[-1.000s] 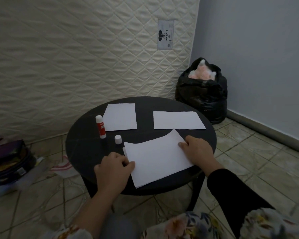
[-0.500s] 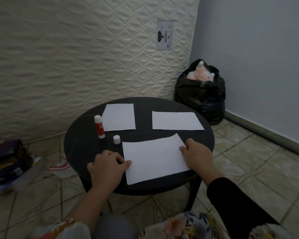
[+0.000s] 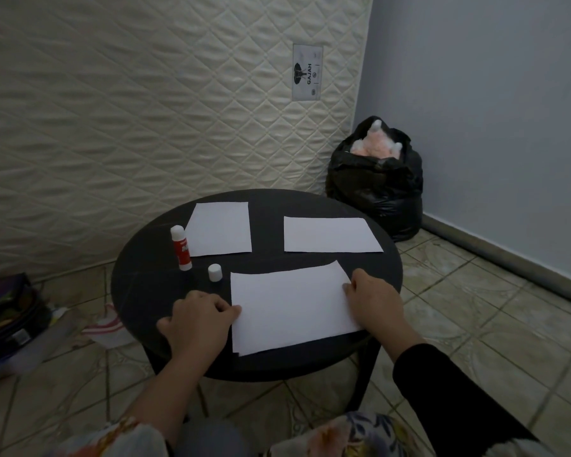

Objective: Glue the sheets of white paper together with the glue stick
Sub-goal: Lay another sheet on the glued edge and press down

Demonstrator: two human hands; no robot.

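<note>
Since half a second ago the near sheet [image 3: 294, 311] lies squarer to the near edge of the round table [image 3: 139, 285], its far right corner lifted a little, and a second sheet's edge shows beneath it at the near left corner. Both hands have stayed at its short edges.

The table is dark, matte and circular, standing on a floor of glossy beige tiles [image 3: 475, 324]. Behind it leans a cream quilted mattress [image 3: 145, 110] with a diamond stitch pattern and a rectangular label. In the right corner sits a crumpled, shiny black plastic bag [image 3: 376, 189] with something pink and fluffy on top. At the left edge of view is a stack of dark bags [image 3: 4, 321].

Two more flat, rectangular white sheets lie toward the far edge: the far right sheet [image 3: 330, 234] and the far left sheet [image 3: 220, 229], well apart from each other.

The left hand [image 3: 198, 321] rests knuckles up, fingers curled, fingertips on the near sheet's left edge; whether it pinches the paper cannot be told. The right hand [image 3: 373, 301], in a black sleeve, rests on the right edge with fingers bent, its thumb on the paper.

The glue stick [image 3: 181, 248], a red and white cylinder, stands upright and uncapped just beside the far left sheet. Its small white cap [image 3: 215, 272] stands between the stick and the near sheet.
</note>
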